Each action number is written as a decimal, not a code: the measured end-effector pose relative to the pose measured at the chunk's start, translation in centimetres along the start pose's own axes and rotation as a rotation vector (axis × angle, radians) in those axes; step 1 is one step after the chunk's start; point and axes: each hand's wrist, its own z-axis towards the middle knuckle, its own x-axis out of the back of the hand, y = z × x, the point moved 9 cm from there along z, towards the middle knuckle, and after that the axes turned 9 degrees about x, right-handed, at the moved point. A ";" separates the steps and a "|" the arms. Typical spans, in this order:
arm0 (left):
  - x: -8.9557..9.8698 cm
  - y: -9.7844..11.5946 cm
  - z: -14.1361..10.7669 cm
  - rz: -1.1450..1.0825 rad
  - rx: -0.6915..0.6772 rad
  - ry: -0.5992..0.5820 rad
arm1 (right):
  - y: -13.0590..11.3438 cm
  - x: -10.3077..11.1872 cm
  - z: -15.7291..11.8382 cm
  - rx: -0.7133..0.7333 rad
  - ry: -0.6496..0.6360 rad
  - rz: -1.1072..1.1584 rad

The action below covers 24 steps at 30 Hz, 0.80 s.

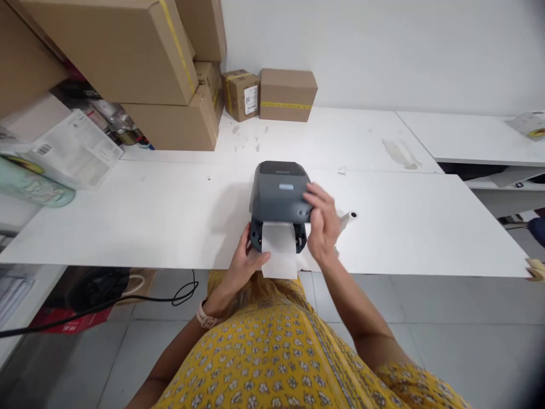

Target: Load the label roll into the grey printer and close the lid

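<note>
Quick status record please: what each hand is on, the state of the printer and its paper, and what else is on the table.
left hand: holds the white label strip at its left edge
right hand: rests on the printer's right front corner
printer: grey, lid down, near the table's front edge
label strip: hangs out of the front slot, past the table edge
white table: paper roll core right of the printer; cardboard boxes at the back

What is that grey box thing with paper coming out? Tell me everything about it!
The dark grey plastic label printer is a small rounded box standing near the front edge of the white table. A pale blue badge marks its lid. A wide strip of white paper hangs from its front slot, past the table edge. The left hand holds the paper's lower left side; the right hand rests on the printer's right side.
</note>
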 end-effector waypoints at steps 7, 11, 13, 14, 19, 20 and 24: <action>1.5 1.8 0.0 -0.022 -0.047 0.131 | -0.3 -0.7 -8.2 -0.014 0.000 -0.149; 0.7 2.7 1.8 -0.051 -0.013 0.165 | 1.6 -1.1 -9.2 -0.285 -0.016 -0.069; -0.1 2.9 2.3 -0.068 0.001 0.120 | 2.8 -1.2 -9.9 -0.443 -0.015 -0.028; -0.5 3.1 2.3 -0.074 0.001 0.096 | 3.3 -1.3 -10.4 -0.518 -0.020 0.004; -0.9 3.7 1.7 -0.081 -0.037 0.072 | 5.4 -3.5 -13.2 -0.864 -0.094 0.338; -0.9 3.6 1.7 -0.078 -0.039 0.078 | 5.5 -3.7 -13.5 -0.902 -0.093 0.386; -0.8 3.1 1.9 -0.039 -0.046 0.136 | 5.2 -3.6 -13.5 -0.917 -0.077 0.406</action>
